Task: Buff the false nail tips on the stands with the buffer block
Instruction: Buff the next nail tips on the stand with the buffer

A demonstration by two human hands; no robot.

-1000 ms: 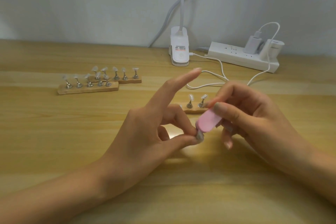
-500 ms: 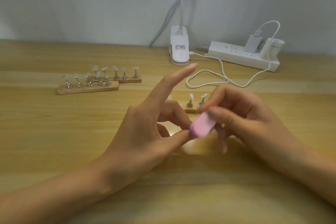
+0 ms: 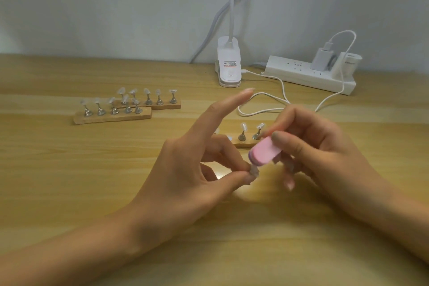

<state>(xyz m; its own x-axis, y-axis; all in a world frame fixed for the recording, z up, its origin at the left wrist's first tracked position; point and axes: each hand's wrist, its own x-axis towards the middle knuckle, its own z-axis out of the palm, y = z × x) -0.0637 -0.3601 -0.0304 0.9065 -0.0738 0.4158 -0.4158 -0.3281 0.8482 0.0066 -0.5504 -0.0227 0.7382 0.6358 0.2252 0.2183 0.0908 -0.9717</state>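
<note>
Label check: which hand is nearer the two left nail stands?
Left. Left hand, pinching a nail tip, is right of the stands; the right hand, gripping the buffer block, farther right.

Your left hand (image 3: 185,169): thumb and middle finger pinch the nail tip (image 3: 253,170), index finger straight, pointing up and away. Your right hand (image 3: 325,153): thumb and fingers curled round the buffer block (image 3: 264,152). Forearms enter from the bottom corners.
</note>
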